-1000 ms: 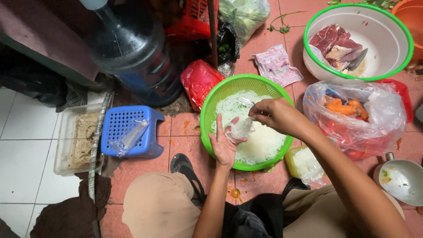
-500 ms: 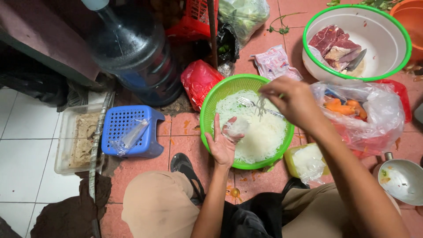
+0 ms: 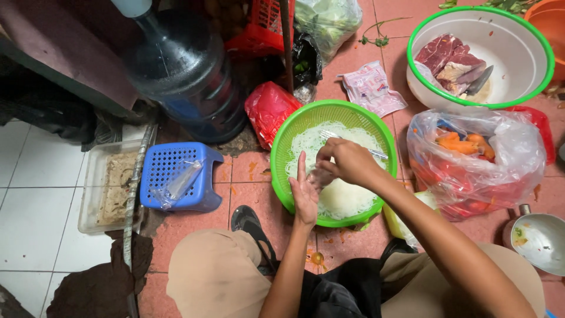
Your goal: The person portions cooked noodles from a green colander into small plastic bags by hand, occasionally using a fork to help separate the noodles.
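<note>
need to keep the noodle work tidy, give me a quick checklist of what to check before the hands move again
1. Green colander sits flat on the floor tiles: ok.
2. White noodles all inside the colander: ok.
3. Left hand open beside the clump of noodles: ok.
4. Right hand pinching the same clump: ok.
5. Fork resting in the colander, within reach: ok.
6. Clump fully separated from the rest: cannot tell, the hands hide it.

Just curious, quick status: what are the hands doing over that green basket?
Left hand open, palm up. Right hand pinching a clump of noodles over it. Both above the green basket. Nothing in the way.
</note>
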